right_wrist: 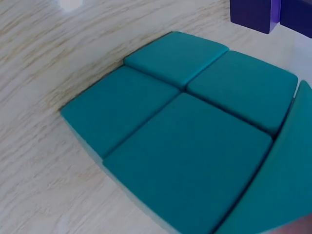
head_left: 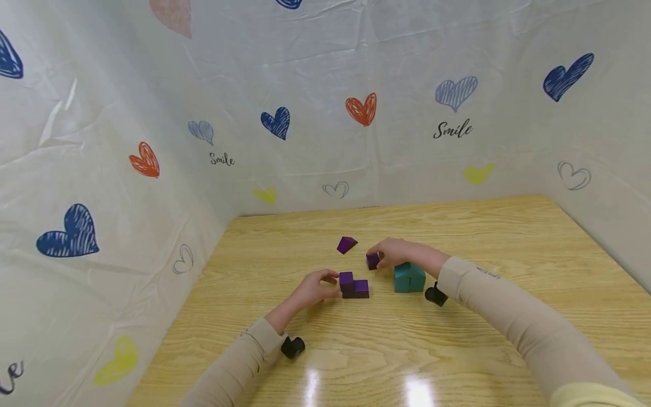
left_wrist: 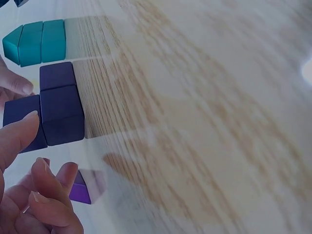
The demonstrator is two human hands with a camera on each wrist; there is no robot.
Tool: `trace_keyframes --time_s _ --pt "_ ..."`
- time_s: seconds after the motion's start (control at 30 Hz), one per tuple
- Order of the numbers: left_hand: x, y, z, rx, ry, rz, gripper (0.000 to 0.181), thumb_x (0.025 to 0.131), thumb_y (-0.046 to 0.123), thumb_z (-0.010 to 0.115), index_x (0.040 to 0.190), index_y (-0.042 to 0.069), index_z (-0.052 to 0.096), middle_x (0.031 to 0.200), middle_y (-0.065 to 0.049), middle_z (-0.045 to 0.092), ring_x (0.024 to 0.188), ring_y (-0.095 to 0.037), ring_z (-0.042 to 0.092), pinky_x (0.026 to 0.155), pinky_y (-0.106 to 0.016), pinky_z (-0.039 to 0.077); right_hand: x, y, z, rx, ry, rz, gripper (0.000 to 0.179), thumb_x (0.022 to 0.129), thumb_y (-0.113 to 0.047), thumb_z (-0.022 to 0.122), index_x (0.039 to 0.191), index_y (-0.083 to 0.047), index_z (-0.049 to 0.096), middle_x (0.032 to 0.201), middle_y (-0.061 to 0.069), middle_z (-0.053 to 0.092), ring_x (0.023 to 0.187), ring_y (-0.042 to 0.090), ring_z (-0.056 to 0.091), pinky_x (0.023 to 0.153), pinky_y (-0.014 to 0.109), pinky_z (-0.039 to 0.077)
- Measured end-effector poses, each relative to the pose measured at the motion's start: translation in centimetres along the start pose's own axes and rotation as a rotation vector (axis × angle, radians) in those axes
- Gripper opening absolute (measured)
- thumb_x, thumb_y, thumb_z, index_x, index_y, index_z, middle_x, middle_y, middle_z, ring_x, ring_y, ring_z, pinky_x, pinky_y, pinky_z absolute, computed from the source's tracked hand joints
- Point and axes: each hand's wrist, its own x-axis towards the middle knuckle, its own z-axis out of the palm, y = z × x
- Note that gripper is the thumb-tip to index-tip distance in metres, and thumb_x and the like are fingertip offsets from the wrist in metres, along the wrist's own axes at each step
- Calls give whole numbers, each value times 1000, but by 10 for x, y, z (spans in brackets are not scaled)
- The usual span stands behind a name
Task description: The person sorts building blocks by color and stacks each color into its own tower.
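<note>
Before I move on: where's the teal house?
Head view: the teal house stands right of the purple stack, its top partly hidden by the right wrist.

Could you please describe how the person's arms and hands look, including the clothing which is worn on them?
The left sleeve and right sleeve are long and beige. Small dark lettering, hard to read, marks the right one near its cuff; pale yellow fabric shows at its upper end. A small black device sits by each wrist. The left hand and right hand are gloveless.
</note>
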Motion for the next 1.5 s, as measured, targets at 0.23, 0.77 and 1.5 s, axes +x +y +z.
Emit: trace_keyframes --time_s 0.23,0.77,1.5 --pt "0 -1 0 6 1 -6 46 79 20 73 120 6 56 113 -13 60 90 -21 56 59 -27 47 1 7 0 -28 -43 -109 37 90 -15 58 124 -2 56 128 23 50 119 37 45 94 42 41" --pt "1 -1 -2 -5 -15 -1 45 79 20 72 120 6 56 112 -13 60 89 -20 56 59 -28 47 5 12 1 -46 -199 -86 31 93 -25 53 117 -7 63 138 24 37 126 44 34 103 51 28" --pt "1 1 -4 9 -11 0 45 81 20 71 121 6 56 113 -13 59 91 -21 55 59 -27 47 8 7 1 -6 -141 -109 27 93 -25 53 110 -7 64 109 8 61 100 23 55 84 33 45"
